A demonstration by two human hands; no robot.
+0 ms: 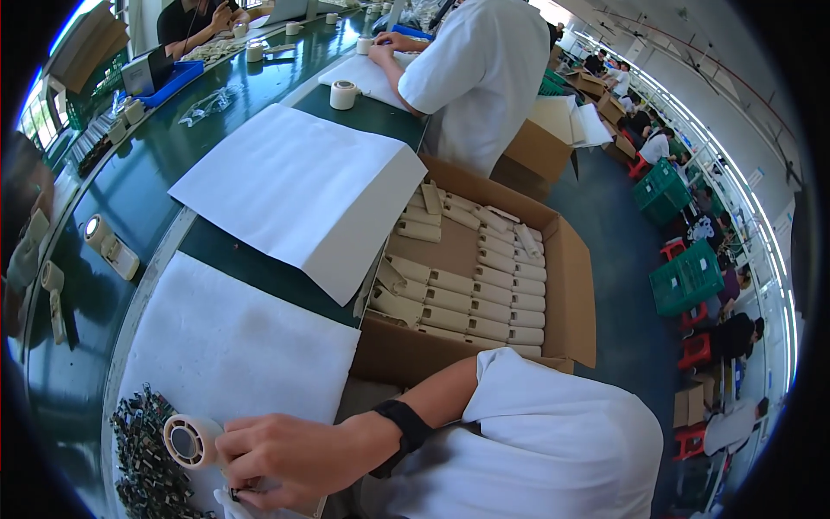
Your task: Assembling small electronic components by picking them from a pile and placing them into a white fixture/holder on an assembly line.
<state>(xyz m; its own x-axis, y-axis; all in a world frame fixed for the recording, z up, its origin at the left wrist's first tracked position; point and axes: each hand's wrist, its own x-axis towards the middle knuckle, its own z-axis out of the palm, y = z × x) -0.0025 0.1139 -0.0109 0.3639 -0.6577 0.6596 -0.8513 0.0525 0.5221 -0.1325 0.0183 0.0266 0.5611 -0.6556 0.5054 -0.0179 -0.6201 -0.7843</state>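
The right hand [298, 454], with a black band [406, 426] round its wrist, comes in from the right below a short white sleeve [519, 389]. Its fingers [235, 444] are bent inward; the upper ones lie against a cream plastic device with a round, grey-centred head [192, 441], while the thumb and forefinger come together at a small dark piece [233, 495]. Whether they grip that piece or the device, I cannot tell. The left hand cannot be made out. The round-headed device sits at the lower left, beside a heap of small dark green and metallic parts [147, 454], on a white sheet [242, 346] spread over the dark green surface [220, 238]. Beyond lies a second, bent white sheet [294, 182], and to its right an open brown cardboard box [575, 277] holds rows of long cream plastic casings [488, 307]. Two more cream round-headed devices lie at the left, one facing up [111, 246], the other nearer the rim [54, 298]. Ahead, a co-worker in a white top [471, 78] has both hands near a cream cylinder [366, 45].
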